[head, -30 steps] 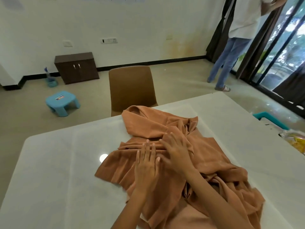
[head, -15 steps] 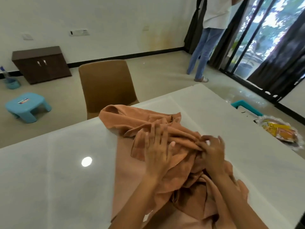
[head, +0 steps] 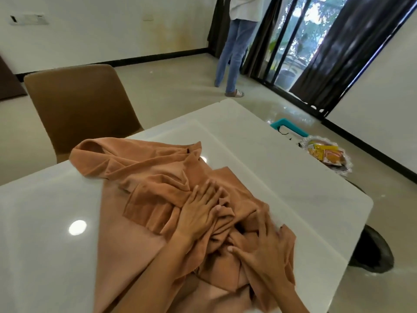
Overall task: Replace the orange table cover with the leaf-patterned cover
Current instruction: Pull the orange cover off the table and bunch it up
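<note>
Fingers of your left hand (head: 199,212) and right hand (head: 265,249) lie spread and flat, grasping nothing, pressing the bunched orange table cover (head: 144,177) onto the white table (head: 259,159), forearms angled inward.

1 head-worn wide-angle view, looking forward and down across the white table (head: 282,177), sitting close over the near edge. Forearms are entering from the bottom of frame. It is facing toward a brown chair (head: 81,109), the far wall and the window at upper right. Edges are bowing from lens distortion.
</note>
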`<state>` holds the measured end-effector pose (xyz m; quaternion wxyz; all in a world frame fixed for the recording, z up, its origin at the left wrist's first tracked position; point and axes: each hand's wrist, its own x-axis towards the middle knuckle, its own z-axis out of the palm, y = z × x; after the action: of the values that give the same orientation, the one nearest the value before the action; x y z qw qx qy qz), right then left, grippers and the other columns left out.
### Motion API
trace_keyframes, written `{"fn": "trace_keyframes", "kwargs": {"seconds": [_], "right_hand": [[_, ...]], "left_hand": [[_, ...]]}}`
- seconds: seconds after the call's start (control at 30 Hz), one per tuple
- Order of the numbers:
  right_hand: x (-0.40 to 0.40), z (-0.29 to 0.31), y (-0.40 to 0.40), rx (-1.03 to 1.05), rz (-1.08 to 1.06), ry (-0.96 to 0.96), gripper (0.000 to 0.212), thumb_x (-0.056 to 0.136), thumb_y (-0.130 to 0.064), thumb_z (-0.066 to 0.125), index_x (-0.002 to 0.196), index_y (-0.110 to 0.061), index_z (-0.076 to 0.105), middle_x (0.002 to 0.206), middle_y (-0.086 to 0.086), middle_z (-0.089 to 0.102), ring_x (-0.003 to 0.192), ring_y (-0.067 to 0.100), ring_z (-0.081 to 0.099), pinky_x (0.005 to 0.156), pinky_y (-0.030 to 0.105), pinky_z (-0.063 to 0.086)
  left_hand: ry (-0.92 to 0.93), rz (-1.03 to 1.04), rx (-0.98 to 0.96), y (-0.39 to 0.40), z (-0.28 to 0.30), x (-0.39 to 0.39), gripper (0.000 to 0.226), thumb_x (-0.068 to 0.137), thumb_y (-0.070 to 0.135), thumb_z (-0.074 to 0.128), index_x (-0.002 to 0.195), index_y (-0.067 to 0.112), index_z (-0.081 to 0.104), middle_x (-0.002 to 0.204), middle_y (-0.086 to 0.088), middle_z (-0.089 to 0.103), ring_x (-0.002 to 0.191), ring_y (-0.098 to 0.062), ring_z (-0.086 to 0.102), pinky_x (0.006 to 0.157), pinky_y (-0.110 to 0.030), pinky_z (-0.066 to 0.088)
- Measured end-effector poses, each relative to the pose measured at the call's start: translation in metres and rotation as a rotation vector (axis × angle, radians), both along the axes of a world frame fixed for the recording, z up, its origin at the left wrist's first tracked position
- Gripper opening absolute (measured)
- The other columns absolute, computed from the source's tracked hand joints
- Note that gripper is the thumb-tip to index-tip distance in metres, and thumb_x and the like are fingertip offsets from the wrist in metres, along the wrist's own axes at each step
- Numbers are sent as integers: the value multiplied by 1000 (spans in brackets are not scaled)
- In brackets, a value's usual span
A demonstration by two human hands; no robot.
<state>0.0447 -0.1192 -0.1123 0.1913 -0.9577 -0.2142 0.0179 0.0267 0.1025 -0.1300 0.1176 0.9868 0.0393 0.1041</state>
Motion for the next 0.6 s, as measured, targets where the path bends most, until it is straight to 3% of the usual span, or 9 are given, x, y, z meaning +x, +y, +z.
{"fn": "trace_keyframes", "kwargs": {"seconds": [0.03, 0.1, 0.13, 0.2, 0.3, 0.37, 0.5, 0.57, 0.6], "right_hand": [[-2, -5, -2, 106, -19, 76, 95, 65, -84, 47, 144, -36, 22, 150, -3, 32, 133, 15, 36, 115, 44, 23], [-3, -1, 4, 377, -38, 91, 50, 77, -59, 56, 124, -50, 42, 114, -5, 65, 99, 11, 62, 90, 40, 51], [0, 1, 8, 462, -27, 24, 35, 81, -43, 58, 112, -57, 49, 95, -9, 68, 83, 6, 63, 80, 35, 54], [5, 12, 25, 561, 2, -85, 43, 85, -18, 62, 104, -57, 58, 80, -13, 66, 71, 7, 61, 72, 23, 53], [10, 40, 60, 570, 154, -331, 29, 83, -20, 65, 112, -25, 68, 96, -4, 68, 88, 9, 58, 86, 19, 42], [15, 52, 84, 585, 262, -402, 28, 78, -14, 71, 105, -16, 72, 102, 0, 65, 97, 12, 54, 92, 20, 36], [20, 67, 139, 647, 440, -347, 16, 70, -10, 68, 85, -12, 73, 106, 5, 59, 106, 18, 50, 91, 40, 41], [24, 67, 168, 547, 504, -274, 21, 75, -22, 60, 92, -17, 71, 125, 6, 51, 122, 20, 42, 101, 47, 34], [26, 59, 182, 442, 541, -247, 30, 80, -27, 54, 106, -21, 67, 140, 5, 41, 134, 20, 31, 109, 49, 25]], "left_hand": [[-3, 2, -16, -1, 0, 0, 57, 103, 41, 6, 147, 16, 32, 154, -4, 29, 144, -17, 17, 116, -36, 8], [-12, 12, -44, -2, 1, -2, 58, 103, 43, 6, 148, 15, 30, 155, -3, 27, 144, -17, 18, 117, -36, 7], [-22, 19, -59, -2, 1, -2, 59, 103, 44, 5, 148, 15, 29, 155, -2, 26, 144, -16, 17, 117, -36, 6], [-48, 46, -108, 1, -1, -4, 61, 102, 46, 3, 149, 15, 26, 157, 0, 23, 145, -16, 16, 118, -37, 6], [-166, 131, -204, 9, 1, -9, 60, 102, 46, 5, 151, 15, 21, 158, 1, 17, 146, -14, 11, 118, -38, 6], [-277, 241, -304, 13, 5, -16, 57, 102, 43, 10, 151, 15, 16, 158, -1, 17, 146, -15, 10, 119, -33, 2], [-475, 567, -384, 17, 11, -31, 55, 103, 39, 12, 151, 14, 5, 157, -6, 14, 146, -13, 6, 119, -31, -3], [-567, 661, -416, 22, 7, -37, 54, 103, 36, 15, 151, 14, 4, 157, -7, 14, 147, -14, 5, 119, -34, 0], [-623, 716, -452, 27, 8, -41, 53, 103, 32, 19, 151, 14, 5, 156, -7, 16, 147, -15, 7, 119, -36, 1]]}}
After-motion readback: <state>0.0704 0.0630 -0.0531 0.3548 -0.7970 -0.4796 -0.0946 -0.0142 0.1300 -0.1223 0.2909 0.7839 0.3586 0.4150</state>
